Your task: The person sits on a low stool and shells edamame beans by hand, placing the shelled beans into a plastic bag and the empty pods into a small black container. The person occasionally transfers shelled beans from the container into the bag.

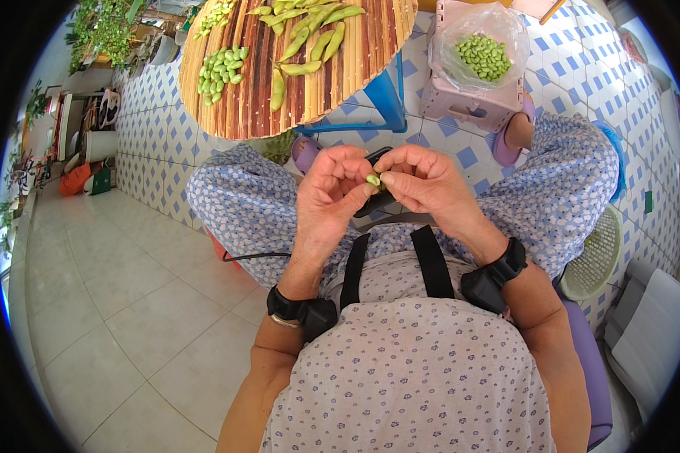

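Above my lap my two hands meet at the fingertips. My left hand (337,184) pinches a small green soybean (373,179) between thumb and forefinger. My right hand (425,181) grips the green pod (381,184) beside the bean; fingers hide most of it. On the round striped table mat (255,122) lie several unopened soybean pods (301,68), a group of shelled beans (221,73) and another bean pile (212,18) near its left edge. A clear plastic bag (442,54) at the upper right holds many shelled green beans (483,58).
The bag rests on a pink plastic stool (459,105). A blue stool leg (386,102) stands under the mat. Behind my hands is a dark object (374,208), partly hidden. A pale green basket (595,260) sits on the floor at right, near a grey chair-like object (651,328).
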The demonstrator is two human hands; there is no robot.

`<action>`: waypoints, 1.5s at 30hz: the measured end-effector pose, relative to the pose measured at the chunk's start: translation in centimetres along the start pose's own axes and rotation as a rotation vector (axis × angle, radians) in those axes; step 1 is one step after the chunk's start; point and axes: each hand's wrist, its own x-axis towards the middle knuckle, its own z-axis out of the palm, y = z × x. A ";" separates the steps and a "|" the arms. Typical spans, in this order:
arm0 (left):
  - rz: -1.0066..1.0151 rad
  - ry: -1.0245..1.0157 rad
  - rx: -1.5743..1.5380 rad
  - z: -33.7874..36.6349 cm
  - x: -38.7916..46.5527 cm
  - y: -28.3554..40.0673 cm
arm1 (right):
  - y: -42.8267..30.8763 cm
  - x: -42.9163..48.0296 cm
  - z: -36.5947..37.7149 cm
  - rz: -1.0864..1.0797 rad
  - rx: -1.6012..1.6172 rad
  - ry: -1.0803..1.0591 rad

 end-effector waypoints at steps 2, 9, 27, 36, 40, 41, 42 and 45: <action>0.001 -0.007 0.011 0.0 0.0 -0.1 | 0.1 0.1 0.1 -0.032 0.016 -0.014; 0.007 -0.004 0.176 -0.2 -0.2 -0.3 | 0.5 0.2 0.2 -0.134 -0.230 0.029; -0.027 -0.011 0.104 -0.2 -0.1 0.1 | 1.5 1.1 -0.9 0.084 0.518 0.073; -0.061 -0.087 0.239 1.0 0.5 -1.0 | 2.0 1.2 -0.8 0.070 0.579 -0.040; 0.029 -0.068 0.539 1.5 0.8 -1.6 | 2.1 1.1 -0.2 0.094 0.563 -0.005; 0.087 -0.054 0.635 1.6 1.0 -1.8 | 2.1 1.0 -0.1 0.084 0.556 -0.016; 0.143 -0.056 0.677 1.5 1.1 -2.0 | 2.1 1.0 -0.1 0.093 0.556 -0.009; 0.240 -0.048 0.772 1.2 1.3 -2.4 | 2.2 1.1 -0.1 0.092 0.555 -0.040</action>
